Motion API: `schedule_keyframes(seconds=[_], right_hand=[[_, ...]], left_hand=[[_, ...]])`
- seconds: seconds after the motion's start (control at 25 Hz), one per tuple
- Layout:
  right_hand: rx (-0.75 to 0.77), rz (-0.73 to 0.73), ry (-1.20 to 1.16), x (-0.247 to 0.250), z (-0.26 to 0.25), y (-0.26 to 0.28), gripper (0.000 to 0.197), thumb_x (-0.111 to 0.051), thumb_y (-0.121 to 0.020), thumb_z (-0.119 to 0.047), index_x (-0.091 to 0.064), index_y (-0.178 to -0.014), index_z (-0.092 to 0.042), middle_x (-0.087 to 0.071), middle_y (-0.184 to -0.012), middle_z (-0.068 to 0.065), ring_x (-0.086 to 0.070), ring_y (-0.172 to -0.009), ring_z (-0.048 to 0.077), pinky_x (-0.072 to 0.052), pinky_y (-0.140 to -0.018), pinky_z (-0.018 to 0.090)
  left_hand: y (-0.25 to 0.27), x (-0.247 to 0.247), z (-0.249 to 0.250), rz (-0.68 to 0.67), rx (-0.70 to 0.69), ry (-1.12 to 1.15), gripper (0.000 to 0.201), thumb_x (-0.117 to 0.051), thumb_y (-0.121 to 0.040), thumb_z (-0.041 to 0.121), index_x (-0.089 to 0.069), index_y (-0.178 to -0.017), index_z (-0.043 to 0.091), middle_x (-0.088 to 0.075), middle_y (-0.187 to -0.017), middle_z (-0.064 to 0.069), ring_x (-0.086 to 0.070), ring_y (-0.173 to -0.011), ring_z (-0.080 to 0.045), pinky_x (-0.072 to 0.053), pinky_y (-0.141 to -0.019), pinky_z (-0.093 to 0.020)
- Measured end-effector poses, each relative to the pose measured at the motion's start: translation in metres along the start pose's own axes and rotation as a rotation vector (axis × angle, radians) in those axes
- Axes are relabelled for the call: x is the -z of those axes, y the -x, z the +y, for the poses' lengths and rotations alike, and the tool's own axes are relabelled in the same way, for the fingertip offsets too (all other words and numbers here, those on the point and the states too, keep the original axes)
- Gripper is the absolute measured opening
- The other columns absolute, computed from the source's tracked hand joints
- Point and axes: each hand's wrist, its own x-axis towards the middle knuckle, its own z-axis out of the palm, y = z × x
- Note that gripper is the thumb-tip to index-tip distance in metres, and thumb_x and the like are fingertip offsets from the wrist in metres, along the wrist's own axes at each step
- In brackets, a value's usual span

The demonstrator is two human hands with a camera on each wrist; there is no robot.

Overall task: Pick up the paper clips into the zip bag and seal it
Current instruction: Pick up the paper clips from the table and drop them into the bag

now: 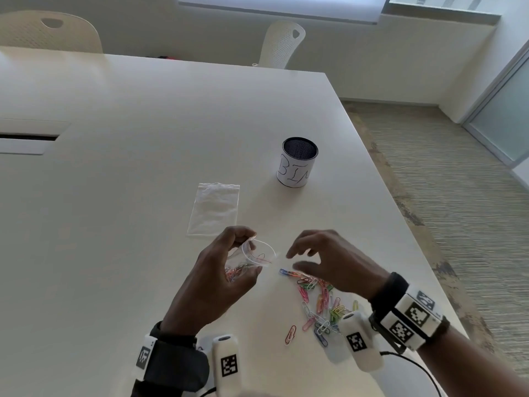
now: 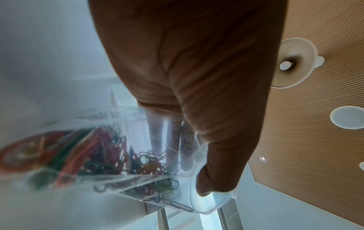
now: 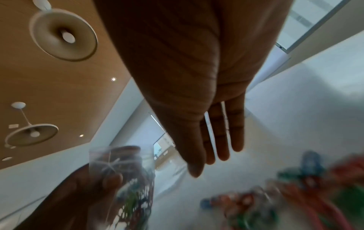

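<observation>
My left hand (image 1: 229, 267) holds a small clear zip bag (image 1: 252, 257) above the table, its mouth spread open toward the right. Several coloured paper clips (image 2: 110, 155) lie inside it. The thumb (image 2: 216, 179) presses the bag's rim from outside. My right hand (image 1: 320, 259) hovers just right of the bag's mouth with fingers (image 3: 222, 140) straight and spread, holding nothing. Below it a loose pile of coloured paper clips (image 1: 320, 302) lies on the white table. One pink clip (image 1: 290, 335) lies apart at the front.
A second, flat, empty zip bag (image 1: 213, 209) lies beyond my left hand. A mesh cup labelled BIN (image 1: 297, 161) stands further back right. The table's right edge (image 1: 400, 224) runs close to the clip pile. Two chairs (image 1: 282, 44) stand at the far side.
</observation>
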Motion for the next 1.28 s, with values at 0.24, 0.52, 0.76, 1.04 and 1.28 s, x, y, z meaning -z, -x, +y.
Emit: schedule_keyframes(seconds=[0.24,0.52,0.76,1.04,1.28], right_hand=[[0.191,-0.125,0.109,-0.027,0.005,0.004,0.006,-0.074,-0.095,-0.027,-0.075,-0.1,-0.023,-0.066,-0.107,-0.012,-0.059,-0.096,0.003,-0.055,-0.084,0.025],[-0.071,-0.012,0.257,0.008,0.025,0.044,0.04,-0.066,-0.092,-0.061,-0.065,-0.122,-0.034,-0.058,-0.122,-0.02,-0.063,-0.101,0.002,-0.053,-0.084,0.021],[-0.148,-0.009,0.233,0.004,0.015,0.053,0.044,-0.066,-0.092,-0.058,-0.061,-0.13,-0.035,-0.06,-0.126,-0.019,-0.064,-0.103,0.0,-0.053,-0.083,0.019],[0.062,0.105,-0.167,-0.007,-0.053,0.013,0.027,-0.067,-0.099,-0.036,-0.068,-0.126,-0.035,-0.068,-0.105,-0.014,-0.069,-0.082,0.002,-0.06,-0.074,0.023],[0.167,0.074,0.096,-0.007,-0.074,0.009,0.025,-0.073,-0.091,-0.049,-0.073,-0.111,-0.035,-0.058,-0.099,-0.016,-0.046,-0.067,-0.005,-0.038,-0.063,0.013]], left_hand=[[0.001,0.0,0.0,0.013,0.011,0.007,0.053,-0.082,-0.087,0.017,-0.055,-0.129,0.037,-0.068,-0.118,0.018,-0.068,-0.115,-0.009,-0.057,-0.091,-0.023],[0.001,0.0,0.005,0.018,0.013,0.05,0.061,-0.078,-0.088,0.008,-0.052,-0.134,0.037,-0.07,-0.113,0.014,-0.068,-0.112,-0.008,-0.054,-0.082,-0.013],[0.002,0.0,0.007,0.006,0.002,0.06,0.062,-0.077,-0.087,0.004,-0.053,-0.135,0.037,-0.071,-0.111,0.011,-0.068,-0.108,-0.01,-0.054,-0.08,-0.013],[0.0,-0.001,0.003,-0.016,0.0,0.037,0.061,-0.078,-0.088,0.008,-0.051,-0.135,0.037,-0.069,-0.119,0.011,-0.068,-0.114,-0.005,-0.054,-0.084,-0.01],[-0.001,0.0,-0.001,0.01,-0.028,-0.024,0.058,-0.08,-0.088,0.016,-0.052,-0.135,0.036,-0.066,-0.113,0.012,-0.068,-0.111,-0.01,-0.056,-0.088,-0.018]])
